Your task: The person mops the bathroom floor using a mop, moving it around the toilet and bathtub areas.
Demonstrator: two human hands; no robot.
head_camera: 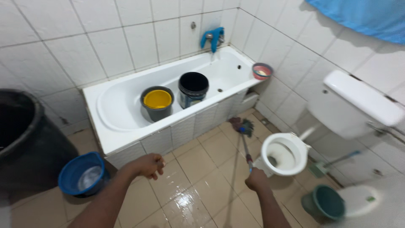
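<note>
My right hand (pixel 256 179) grips the end of a mop handle (pixel 246 148). The handle runs away from me over the wet tiled floor (pixel 198 181) to a dark mop head (pixel 242 125), which lies near the foot of the bathtub (pixel 126 131). My left hand (pixel 148 165) hangs loosely curled above the floor in front of the tub, with nothing in it. A white toilet bowl (pixel 283 153) with no seat stands just right of my right hand.
In the tub stand a grey bucket (pixel 157 102) with a yellow bowl inside and a black bucket (pixel 193 88). A blue basin (pixel 81 172) and a large black barrel (pixel 25 139) stand at left. A teal bucket (pixel 325 202) sits by the toilet.
</note>
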